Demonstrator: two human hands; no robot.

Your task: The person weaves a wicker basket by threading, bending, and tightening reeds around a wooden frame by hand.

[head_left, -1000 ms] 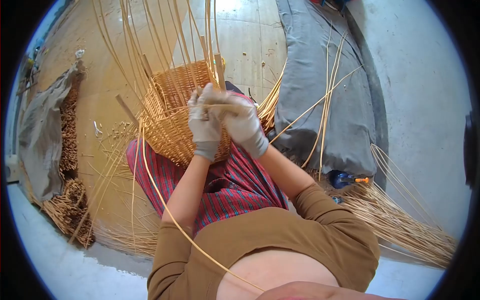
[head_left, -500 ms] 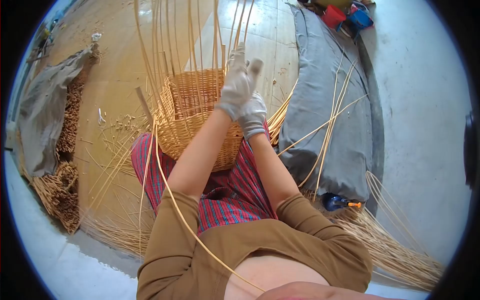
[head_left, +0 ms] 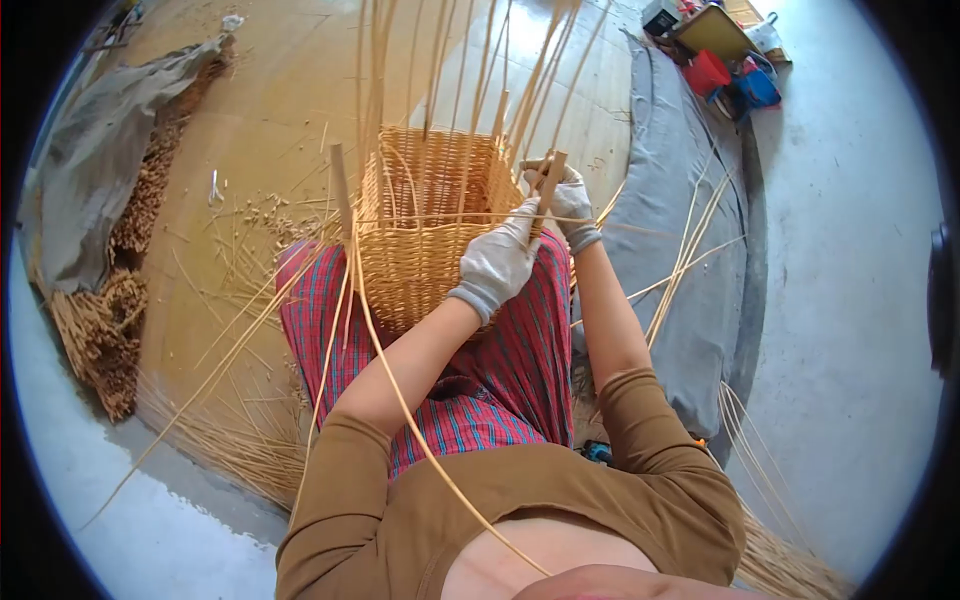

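A woven wicker basket (head_left: 415, 265) rests between my knees, its long upright rods (head_left: 465, 120) rising from the walls. Wooden stakes stand at its corners, one at the near left (head_left: 341, 190) and one at the near right (head_left: 552, 180). My left hand (head_left: 503, 258), in a pale glove, grips the basket's front wall by the near right corner. Just outside that corner my right hand (head_left: 567, 202), also gloved, has its fingers curled in around the wicker rods beside the stake; its fingertips are partly hidden. A thin strand (head_left: 430, 218) runs across the front rim toward both hands.
Grey cloth (head_left: 670, 150) lies on the right with loose rods on it. Bundled rods under another cloth (head_left: 95, 190) line the left. Offcuts (head_left: 270, 215) litter the floor. Red (head_left: 706, 73) and blue (head_left: 757, 88) containers stand at the far right.
My hands were raised together above the basket's right side; they have come down and apart onto its near right corner. The basket appears farther right, and a strand now crosses its front.
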